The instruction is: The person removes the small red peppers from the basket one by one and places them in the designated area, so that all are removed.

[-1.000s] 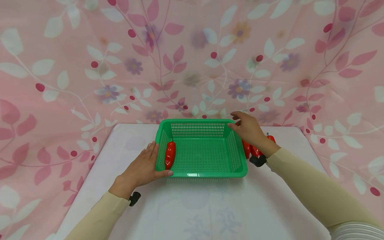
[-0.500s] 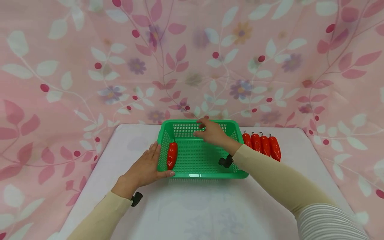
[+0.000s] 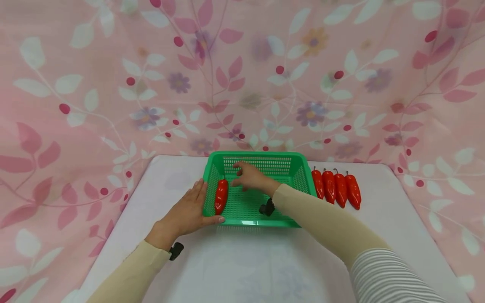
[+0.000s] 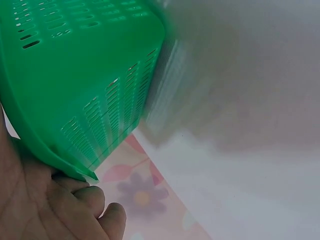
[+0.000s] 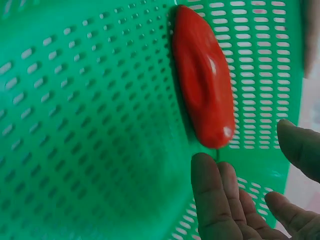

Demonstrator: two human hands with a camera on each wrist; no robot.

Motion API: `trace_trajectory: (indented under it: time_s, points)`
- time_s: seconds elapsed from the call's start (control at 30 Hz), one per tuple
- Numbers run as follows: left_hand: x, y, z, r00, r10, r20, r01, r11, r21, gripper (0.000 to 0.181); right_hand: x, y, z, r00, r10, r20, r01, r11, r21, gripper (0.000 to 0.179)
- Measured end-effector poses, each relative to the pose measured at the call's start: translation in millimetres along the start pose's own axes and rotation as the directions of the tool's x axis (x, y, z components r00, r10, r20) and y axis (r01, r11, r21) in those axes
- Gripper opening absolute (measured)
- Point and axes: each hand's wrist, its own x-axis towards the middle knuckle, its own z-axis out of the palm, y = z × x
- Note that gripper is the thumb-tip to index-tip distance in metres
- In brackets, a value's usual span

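Note:
A green plastic basket (image 3: 261, 154) stands on the white-covered table. Inside, along its left wall, lies one red pepper (image 3: 221, 197), its stem toward the back. My left hand (image 3: 185, 213) rests against the basket's left side, fingers straight along the rim and thumb over the front left corner. In the left wrist view, that hand's fingertips (image 4: 92, 197) sit right at the green rim. My right hand (image 3: 250, 176) is inside the basket, just right of the pepper and holding nothing. The right wrist view shows its fingers (image 5: 206, 185) extended and parted from the thumb, close to the pepper's stem end.
Several more red peppers (image 3: 341, 189) lie side by side on the table, right of the basket. A pink floral cloth (image 3: 242, 84) hangs behind the table (image 3: 235, 265). The right forearm (image 3: 322, 223) crosses the basket's front right corner.
My right hand has moved left from the basket's right rim, across and down to beside the pepper. The peppers on the right are now uncovered. The left hand stays at the rim.

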Motion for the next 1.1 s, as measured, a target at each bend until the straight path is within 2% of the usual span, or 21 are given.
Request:
trace_trajectory:
  time_s: [0.17, 0.57, 0.77, 0.9, 1.1]
  points:
    - [1.0, -0.8, 0.3, 1.0, 0.005, 0.002, -0.005, 1.0, -0.009, 0.131, 13.2, 6.3, 15.6, 0.999, 0.027, 0.034, -0.028, 0.999, 0.046, 0.076]
    - [0.6, -0.7, -1.2, 1.0, -0.009, 0.02, 0.01, 1.0, -0.026, 0.135, 32.3, 16.4, 42.3, 0.996, 0.056, 0.066, -0.055, 0.998, -0.022, 0.085]
    - [0.0, -0.2, -0.9, 1.0, -0.01, 0.02, 0.01, 1.0, -0.024, 0.133, 34.7, 18.5, 45.7, 0.998, 0.012, 0.058, -0.01, 0.999, -0.039, 0.096]
    - [0.0, -0.6, -0.6, 1.0, -0.002, 0.018, 0.003, 1.0, -0.027, 0.133, 35.1, 17.4, 46.9, 0.998, -0.008, 0.063, 0.008, 1.0, 0.009, 0.102]
    - [-0.2, -1.9, 0.6, 1.0, -0.006, 0.016, 0.006, 0.999, -0.032, 0.133, 31.4, 12.7, 45.4, 0.999, 0.003, 0.032, -0.005, 0.997, 0.075, 0.09]
